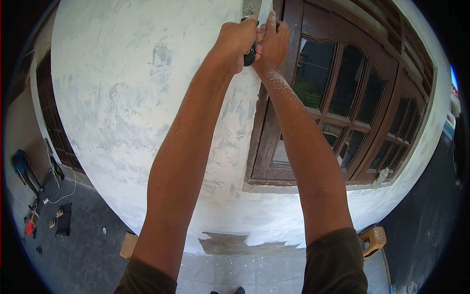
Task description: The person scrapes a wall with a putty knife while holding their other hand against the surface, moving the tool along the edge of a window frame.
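— What's beside the hands?
— Rough white plastered wall [122, 108] and dark brown wooden window frame [342, 93].
— Their grip?
— Left hand [238, 40] and right hand [272, 44] both closed on the black-handled metal scraper [250, 14], up at the wall's edge.

We are seeing a matt white wall [122, 98], chalky and patchy, with rough grey scrape marks showing through. The scraper [250, 10] is showing a dull metal blade and a dark, smooth-looking handle. The window frame [274, 127] is looking like dark brown wood, worn and paint-smeared, around glossy glass panes [313, 73]. Pale powder is dusting our right forearm [281, 85].
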### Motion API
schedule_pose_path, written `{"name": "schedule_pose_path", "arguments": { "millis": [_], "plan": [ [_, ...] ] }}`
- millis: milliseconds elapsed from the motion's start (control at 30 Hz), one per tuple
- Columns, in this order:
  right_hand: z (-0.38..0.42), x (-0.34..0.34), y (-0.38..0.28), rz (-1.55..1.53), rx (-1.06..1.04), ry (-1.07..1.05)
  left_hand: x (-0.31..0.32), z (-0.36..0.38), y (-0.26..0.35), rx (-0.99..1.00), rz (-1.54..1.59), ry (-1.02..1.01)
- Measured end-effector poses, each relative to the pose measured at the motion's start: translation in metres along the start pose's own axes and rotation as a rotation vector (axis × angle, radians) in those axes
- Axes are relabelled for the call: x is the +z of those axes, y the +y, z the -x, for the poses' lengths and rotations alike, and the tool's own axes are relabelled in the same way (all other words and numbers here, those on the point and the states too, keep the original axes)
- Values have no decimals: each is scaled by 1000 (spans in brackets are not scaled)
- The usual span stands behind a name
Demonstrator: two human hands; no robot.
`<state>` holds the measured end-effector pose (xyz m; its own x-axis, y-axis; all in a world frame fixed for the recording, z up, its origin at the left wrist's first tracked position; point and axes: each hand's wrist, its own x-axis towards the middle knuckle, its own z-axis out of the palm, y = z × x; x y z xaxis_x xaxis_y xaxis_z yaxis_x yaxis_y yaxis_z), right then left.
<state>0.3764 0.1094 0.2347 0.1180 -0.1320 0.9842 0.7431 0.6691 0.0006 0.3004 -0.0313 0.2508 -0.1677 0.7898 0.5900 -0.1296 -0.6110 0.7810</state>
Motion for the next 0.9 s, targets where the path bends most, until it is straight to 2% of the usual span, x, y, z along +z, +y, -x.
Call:
{"name": "schedule_pose_path", "arguments": {
  "millis": [133,267,333,433,633,767,833,900],
  "plan": [
    [-6,12,8,9,56,-20,-3,27,-21,-70,-4,26],
    [-2,4,3,-60,112,-72,-3,9,-9,-26,-21,6],
    [4,-9,-10,-49,-8,20,3,-6,6,-1,-33,2],
    [3,-8,-12,-64,5,42,3,-5,11,27,-41,6],
    [-2,-3,-10,-69,94,1,-10,27,-28,-85,-51,26],
    [-2,5,1,-30,101,-4,0,0,-4,-19,-55,8],
    [2,-1,-1,-52,-12,36,6,-3,2,19,-31,21],
    [-2,10,7,-56,38,17,3,10,-10,2,-23,28]
  ]
}}
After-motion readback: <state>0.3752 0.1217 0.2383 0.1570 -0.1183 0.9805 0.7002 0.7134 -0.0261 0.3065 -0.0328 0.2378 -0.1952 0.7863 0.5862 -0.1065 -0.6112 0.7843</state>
